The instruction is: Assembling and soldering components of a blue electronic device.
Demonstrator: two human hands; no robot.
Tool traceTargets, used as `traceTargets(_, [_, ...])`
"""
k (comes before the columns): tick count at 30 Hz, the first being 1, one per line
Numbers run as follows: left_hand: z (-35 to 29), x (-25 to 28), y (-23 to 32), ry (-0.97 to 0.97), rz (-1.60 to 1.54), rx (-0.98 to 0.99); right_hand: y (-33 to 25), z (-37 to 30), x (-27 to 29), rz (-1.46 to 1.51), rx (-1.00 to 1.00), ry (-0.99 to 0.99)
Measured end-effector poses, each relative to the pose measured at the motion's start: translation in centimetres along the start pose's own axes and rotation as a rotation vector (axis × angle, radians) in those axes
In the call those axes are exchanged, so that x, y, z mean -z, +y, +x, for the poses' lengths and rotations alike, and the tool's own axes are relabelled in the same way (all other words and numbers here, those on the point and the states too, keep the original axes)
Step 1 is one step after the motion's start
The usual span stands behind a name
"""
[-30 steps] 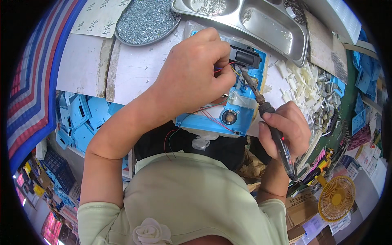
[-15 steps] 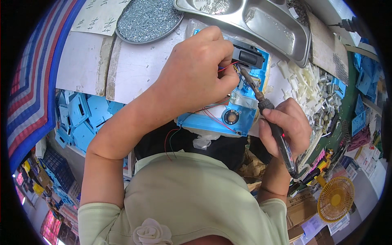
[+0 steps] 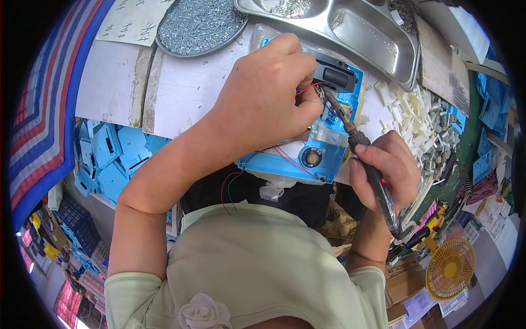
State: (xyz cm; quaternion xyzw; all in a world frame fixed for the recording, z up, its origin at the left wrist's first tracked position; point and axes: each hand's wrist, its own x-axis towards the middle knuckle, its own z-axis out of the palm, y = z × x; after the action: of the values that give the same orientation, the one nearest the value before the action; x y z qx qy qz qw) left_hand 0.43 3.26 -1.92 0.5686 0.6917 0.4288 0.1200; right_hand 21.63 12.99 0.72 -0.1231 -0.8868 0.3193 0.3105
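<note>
A blue plastic housing (image 3: 285, 164) with a small round speaker (image 3: 312, 157) lies in front of me, black module (image 3: 338, 78) at its far side. My left hand (image 3: 276, 90) is over it, thumb and fingers pinched on a thin red wire (image 3: 310, 86) beside the module. My right hand (image 3: 386, 170) grips a soldering iron (image 3: 378, 181) by its dark handle. The iron's tip points up and left, close to the wires near my left fingertips; whether it touches them I cannot tell. A loose red and green wire pair hangs off the housing's near edge.
A round tray of screws (image 3: 200, 27) and a steel compartment tray (image 3: 378, 41) stand at the back. White plastic parts (image 3: 408, 115) and metal pieces are heaped at right. Blue panels (image 3: 112, 153) fill a space at left. A yellow fan (image 3: 450, 268) stands lower right.
My right hand and the soldering iron have shifted slightly to the right. My left hand stays pinched at nearly the same spot.
</note>
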Motion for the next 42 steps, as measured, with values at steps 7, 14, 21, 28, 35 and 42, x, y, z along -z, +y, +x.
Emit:
traceTargets(7, [-0.01, -0.3, -0.07, 0.023, 0.0, -0.019, 0.22, 0.06, 0.04, 0.019, 0.017, -0.002])
traceTargets(14, [-0.03, -0.27, -0.02, 0.032, 0.006, -0.031, 0.05, -0.31, 0.52, 0.031, 0.024, 0.011])
traceTargets(21, [0.0, -0.23, 0.02, 0.018, 0.019, -0.016, -0.02, -0.57, 0.53, 0.036, 0.019, 0.018])
traceTargets(28, [-0.02, -0.23, 0.05, 0.014, 0.009, -0.012, 0.16, -0.44, 0.19, 0.027, 0.016, 0.029])
traceTargets(35, [0.02, -0.24, 0.03, 0.029, 0.019, -0.035, 0.17, -0.26, -0.02, 0.003, 0.007, 0.013])
traceTargets(42, [-0.04, -0.37, -0.08, 0.039, -0.002, -0.033, 0.0, -0.16, 0.04, 0.015, 0.003, 0.006])
